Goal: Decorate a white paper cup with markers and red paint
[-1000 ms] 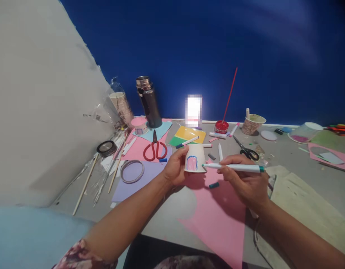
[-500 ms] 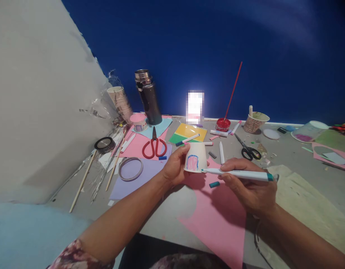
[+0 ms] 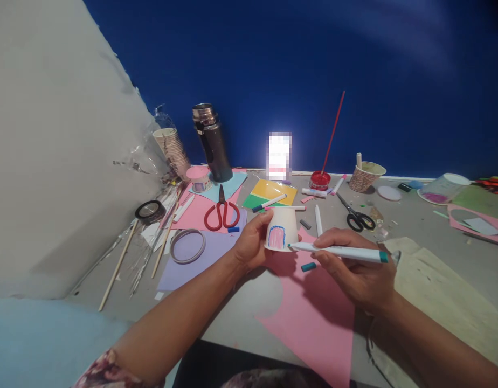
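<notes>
Paper cup (image 3: pixel 287 222), white and mouth-down, sits at the centre of the frame over the pink sheet (image 3: pixel 325 328), its wall facing my camera with a pink patch inside a blue arch. My left hand (image 3: pixel 252 243) wraps the cup from the left, fingers curled round it with no gap I can see and one tip showing at its right edge. My right hand (image 3: pixel 356 275) pinches a white marker (image 3: pixel 346 252) between thumb and fingers, its green tip at the lower wall just right of the arch; whether it touches, I cannot tell. To do this well, I'd keep the left grip firm but gentle so the paper doesn't dent, make short light strokes, turn the cup rather than the wrist, and stay off the blue line in case it smears. As for room, a teal cap (image 3: pixel 308 267) lies just below the marker, where it could get knocked. Another uncapped-looking pen (image 3: pixel 318 220) lies right beyond my right fingers, and black scissors (image 3: pixel 357 218) sit farther up and right. Red-handled scissors (image 3: pixel 222 213) and a dark bottle (image 3: pixel 215 151) stand well clear, left of centre; the pale cloth (image 3: pixel 435 302) at lower right could snag my forearm.
</notes>
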A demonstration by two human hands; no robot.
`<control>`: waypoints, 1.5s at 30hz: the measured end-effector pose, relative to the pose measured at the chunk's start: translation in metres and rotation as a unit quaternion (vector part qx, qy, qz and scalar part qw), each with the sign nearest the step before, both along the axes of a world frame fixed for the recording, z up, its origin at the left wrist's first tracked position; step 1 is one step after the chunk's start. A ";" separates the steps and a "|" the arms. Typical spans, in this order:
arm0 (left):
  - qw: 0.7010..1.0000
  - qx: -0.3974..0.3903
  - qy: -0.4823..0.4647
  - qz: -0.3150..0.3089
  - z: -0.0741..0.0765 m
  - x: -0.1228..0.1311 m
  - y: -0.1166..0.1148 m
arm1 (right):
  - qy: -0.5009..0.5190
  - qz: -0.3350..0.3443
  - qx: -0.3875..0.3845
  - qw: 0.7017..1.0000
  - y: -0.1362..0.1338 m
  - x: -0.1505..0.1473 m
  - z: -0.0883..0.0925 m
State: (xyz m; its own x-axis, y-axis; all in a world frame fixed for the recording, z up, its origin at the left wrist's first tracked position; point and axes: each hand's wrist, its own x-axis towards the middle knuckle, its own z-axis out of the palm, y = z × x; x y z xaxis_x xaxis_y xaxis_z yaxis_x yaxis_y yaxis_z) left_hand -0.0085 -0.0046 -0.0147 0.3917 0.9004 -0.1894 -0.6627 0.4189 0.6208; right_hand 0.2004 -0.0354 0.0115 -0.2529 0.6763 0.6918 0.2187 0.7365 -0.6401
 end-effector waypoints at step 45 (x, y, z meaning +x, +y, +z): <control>0.999 0.030 -0.037 -0.025 -0.007 0.002 -0.002 | -0.022 0.031 -0.003 0.999 0.001 0.000 0.015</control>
